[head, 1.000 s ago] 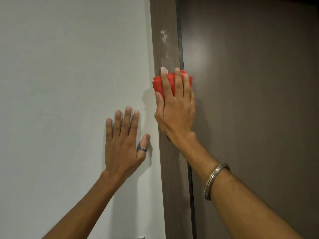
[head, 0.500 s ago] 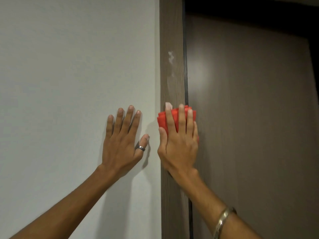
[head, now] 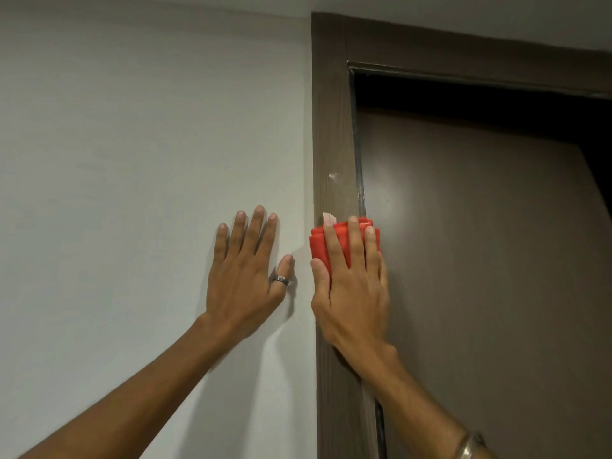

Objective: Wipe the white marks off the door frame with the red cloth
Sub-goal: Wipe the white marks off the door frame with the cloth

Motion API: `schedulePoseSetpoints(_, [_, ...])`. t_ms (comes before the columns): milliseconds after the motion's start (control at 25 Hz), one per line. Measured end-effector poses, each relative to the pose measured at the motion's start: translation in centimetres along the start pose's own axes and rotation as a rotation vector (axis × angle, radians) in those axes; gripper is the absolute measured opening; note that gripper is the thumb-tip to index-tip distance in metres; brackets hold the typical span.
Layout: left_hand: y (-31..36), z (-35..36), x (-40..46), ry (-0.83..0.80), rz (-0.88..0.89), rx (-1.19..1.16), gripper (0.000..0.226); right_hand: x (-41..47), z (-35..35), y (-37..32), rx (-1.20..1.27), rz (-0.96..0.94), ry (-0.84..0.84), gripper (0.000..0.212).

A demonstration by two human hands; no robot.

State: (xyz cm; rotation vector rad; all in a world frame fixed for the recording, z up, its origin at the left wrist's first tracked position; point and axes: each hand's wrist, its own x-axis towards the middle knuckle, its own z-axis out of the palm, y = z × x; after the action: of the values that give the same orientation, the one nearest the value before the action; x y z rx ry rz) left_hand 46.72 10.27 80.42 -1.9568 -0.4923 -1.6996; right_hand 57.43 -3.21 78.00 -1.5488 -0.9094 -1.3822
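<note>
Our right hand has slid the red cloth down the door frame, below the white mark.
Soft, light folded pad (pinned under flat fingers); left hand splayed empty on the wall.

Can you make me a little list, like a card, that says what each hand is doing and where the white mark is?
left hand: flat on the white wall, fingers spread, holding nothing
right hand: pressing the red cloth flat on the door frame
white mark: on the frame, above the cloth, not covered
door: brown, right of the frame
ring: on the left thumb
</note>
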Motion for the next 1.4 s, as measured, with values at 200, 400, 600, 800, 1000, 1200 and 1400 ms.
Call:
schedulePoseSetpoints(200, [0.0,0.0,1.4,-0.004,-0.009,-0.002,0.081,8.2,-0.1,-1.1,-0.017,-0.019,0.013,0.065])
schedulePoseSetpoints(400, [-0.3,0.0,2.6,0.023,-0.004,-0.025,0.080,19.7,-1.3,-1.7,-0.036,-0.090,-0.016,0.060])
schedulePoseSetpoints(600, [-0.8,-0.1,2.1,0.048,0.000,-0.029,0.081,13.8,-0.5,-0.6,0.043,-0.081,0.050,0.062])
schedulePoseSetpoints(800, [-0.6,-0.1,1.7,0.032,-0.032,-0.005,0.082,9.3,-0.7,0.3,-0.027,-0.075,-0.008,0.064])
schedulePoseSetpoints(1000, [-0.5,-0.3,2.3,0.026,-0.042,0.005,0.081,13.2,-0.4,-0.1,-0.057,-0.115,0.017,0.062])
schedulePoseSetpoints(1200, [-0.4,-0.9,5.2,0.005,-0.070,0.009,0.081,21.6,-0.8,-1.3,-0.040,-0.121,0.011,0.061])
schedulePoseSetpoints(1400, [-0.5,-0.3,5.7,0.021,-0.070,0.026,0.081,28.5,-1.9,-2.2,-0.018,-0.143,-0.006,0.060])
